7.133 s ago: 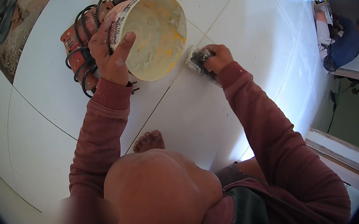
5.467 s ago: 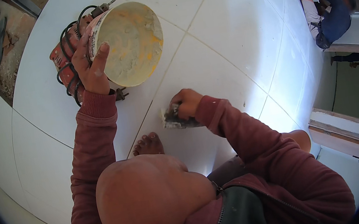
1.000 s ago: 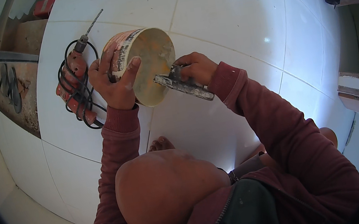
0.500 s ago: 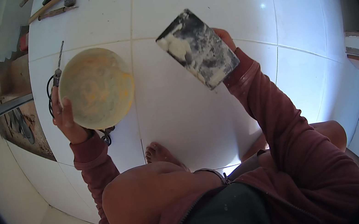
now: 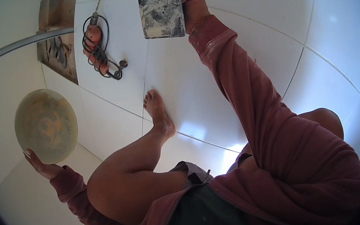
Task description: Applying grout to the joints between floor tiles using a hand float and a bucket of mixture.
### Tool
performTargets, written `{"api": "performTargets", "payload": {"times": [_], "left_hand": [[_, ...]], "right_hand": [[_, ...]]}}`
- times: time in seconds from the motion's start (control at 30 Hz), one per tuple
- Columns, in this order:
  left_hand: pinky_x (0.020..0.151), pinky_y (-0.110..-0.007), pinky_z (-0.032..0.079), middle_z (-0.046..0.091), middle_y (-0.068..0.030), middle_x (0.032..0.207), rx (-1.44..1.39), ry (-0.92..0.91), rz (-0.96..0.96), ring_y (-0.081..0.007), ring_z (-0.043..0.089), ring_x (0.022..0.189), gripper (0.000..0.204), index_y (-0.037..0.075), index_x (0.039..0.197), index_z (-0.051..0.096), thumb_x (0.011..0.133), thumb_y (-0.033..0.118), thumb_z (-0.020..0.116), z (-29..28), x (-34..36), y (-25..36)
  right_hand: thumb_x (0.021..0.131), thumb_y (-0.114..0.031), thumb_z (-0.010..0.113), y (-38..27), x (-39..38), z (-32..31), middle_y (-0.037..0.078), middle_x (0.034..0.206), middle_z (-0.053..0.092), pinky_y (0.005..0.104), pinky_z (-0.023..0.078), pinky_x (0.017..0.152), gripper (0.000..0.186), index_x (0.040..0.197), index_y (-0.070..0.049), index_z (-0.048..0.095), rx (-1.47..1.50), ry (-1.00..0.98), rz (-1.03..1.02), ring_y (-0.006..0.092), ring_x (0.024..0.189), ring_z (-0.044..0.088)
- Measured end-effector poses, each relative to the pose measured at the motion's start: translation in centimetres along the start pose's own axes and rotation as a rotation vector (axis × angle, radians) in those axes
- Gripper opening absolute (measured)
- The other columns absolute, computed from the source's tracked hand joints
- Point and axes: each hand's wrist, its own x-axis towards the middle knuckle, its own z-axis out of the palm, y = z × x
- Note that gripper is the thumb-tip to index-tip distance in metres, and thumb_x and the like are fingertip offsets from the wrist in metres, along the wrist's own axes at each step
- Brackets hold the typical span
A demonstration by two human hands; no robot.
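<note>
Fingers of the left hand (image 5: 45, 168) grip a pale bucket (image 5: 46, 124), thumb at its rim, at frame left; the others are hidden. The right hand (image 5: 196, 8), top centre, is closed on a smeared black float (image 5: 161, 8), most fingers out of sight behind it. Upper left, a red cord-wrapped drill (image 5: 94, 34) lies on white floor tiles (image 5: 252, 69).

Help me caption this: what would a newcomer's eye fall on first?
Probably the dark rectangular float, streaked pale, held up by the right hand at top centre. Next comes the round pale bucket in the left hand, at the left, its smeared inside facing the camera. A corded red drill lies on the white tiles, upper left.
</note>
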Motion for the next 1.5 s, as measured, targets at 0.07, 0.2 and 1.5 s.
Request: {"api": "performTargets", "payload": {"times": [0.07, 0.2, 1.5], "left_hand": [[0.091, -0.037, 0.041, 0.047, -0.014, 0.122, 0.049, -0.002, 0.026, -0.025, 0.049, 0.109, 0.054, 0.002, 0.128, 0.04, 0.089, 0.039, 0.047, -3.1, -1.3, 1.1], [0.088, -0.033, 0.042, 0.052, -0.0129, 0.115, 0.137, -0.053, 0.073, -0.0217, 0.051, 0.104, 0.052, 0.001, 0.126, 0.042, 0.089, 0.038, 0.046, -5.6, 0.0, -2.8], [0.089, -0.033, 0.038, 0.051, -0.0129, 0.113, -0.989, 0.181, -0.468, -0.0224, 0.049, 0.104, 0.058, -0.001, 0.12, 0.044, 0.086, 0.047, 0.047, -3.7, -2.0, -39.4]], "right_hand": [[0.062, -0.005, 0.04, 2.7, -0.3, 2.0, 0.015, 0.089, 0.063, 0.0447, 0.05, 0.08, 0.031, 0.086, 0.004, 0.058, 0.001, 0.059, 0.072, 0.0282, 0.082, 0.062], [0.062, -0.004, 0.043, 6.6, -1.6, 3.7, 0.016, 0.1, 0.06, 0.0463, 0.044, 0.089, 0.043, 0.103, 0.004, 0.054, -0.238, 0.179, 0.108, 0.0299, 0.093, 0.059], [0.061, -0.006, 0.057, 36.2, -8.0, -3.2, 0.005, 0.092, 0.059, 0.0361, 0.046, 0.08, 0.033, 0.09, -0.019, 0.066, -2.81, -0.184, 1.17, 0.027, 0.095, 0.054]]}}
